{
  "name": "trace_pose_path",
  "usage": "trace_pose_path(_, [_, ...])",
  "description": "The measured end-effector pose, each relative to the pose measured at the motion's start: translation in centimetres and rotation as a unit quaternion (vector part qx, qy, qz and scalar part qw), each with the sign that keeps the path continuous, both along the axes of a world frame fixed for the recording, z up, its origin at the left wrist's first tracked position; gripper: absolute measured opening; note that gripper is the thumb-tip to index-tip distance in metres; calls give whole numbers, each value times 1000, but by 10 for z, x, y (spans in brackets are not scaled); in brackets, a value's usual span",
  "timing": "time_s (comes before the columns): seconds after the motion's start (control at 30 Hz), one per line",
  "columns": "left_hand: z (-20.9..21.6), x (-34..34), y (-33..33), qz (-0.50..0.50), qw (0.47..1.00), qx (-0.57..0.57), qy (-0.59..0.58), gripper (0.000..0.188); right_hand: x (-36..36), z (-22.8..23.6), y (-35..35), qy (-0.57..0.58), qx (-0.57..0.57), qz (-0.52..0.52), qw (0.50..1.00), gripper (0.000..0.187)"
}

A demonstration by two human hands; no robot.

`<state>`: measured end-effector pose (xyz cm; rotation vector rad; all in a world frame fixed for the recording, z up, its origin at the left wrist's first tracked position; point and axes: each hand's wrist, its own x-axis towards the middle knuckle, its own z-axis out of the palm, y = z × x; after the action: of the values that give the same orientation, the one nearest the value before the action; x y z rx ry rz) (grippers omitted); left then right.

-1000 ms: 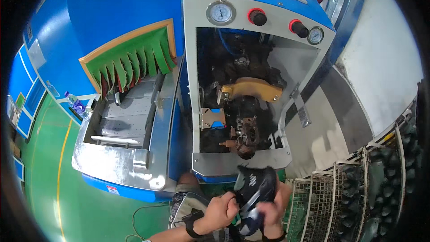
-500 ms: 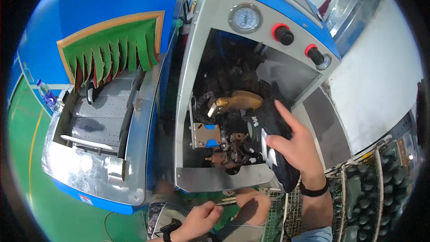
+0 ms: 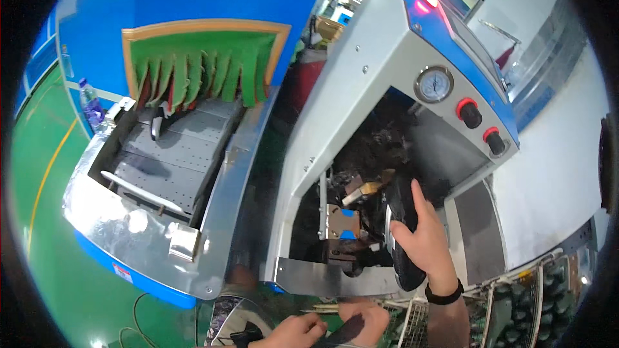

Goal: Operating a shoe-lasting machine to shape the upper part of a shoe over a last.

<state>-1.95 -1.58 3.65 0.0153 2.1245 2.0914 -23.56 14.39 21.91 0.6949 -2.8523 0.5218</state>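
Two big machines here: the grey press (image 3: pixel 412 77) we're loading and a conveyor (image 3: pixel 161 167) beside it. Our right hand (image 3: pixel 422 245) grips a black shoe (image 3: pixel 403 232) upright inside the opening, toe up; fingers could get pinched. Left hand (image 3: pixel 296 332) pinches a dark strap (image 3: pixel 348 330).

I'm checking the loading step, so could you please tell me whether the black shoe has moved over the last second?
Yes. The black shoe in the right hand went from below the machine's front sill up into the machine opening, beside the yellow part.
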Motion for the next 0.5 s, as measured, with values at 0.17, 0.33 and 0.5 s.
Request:
trace_pose_path(0.17, [3, 7, 15, -14, 1000, -2, 20, 29, 17, -5, -3, 54, -32, -16, 998, 91])
trace_pose_path(0.33, [32, 16, 23, -10, 999, -7, 34, 30, 48, -2, 2, 151, -24, -53, 987, 94])
trace_pose_path(0.5, [-4, 0, 19, -78, 980, 151, -103, 33, 138, -51, 38, 220, 29, -33, 975, 83])
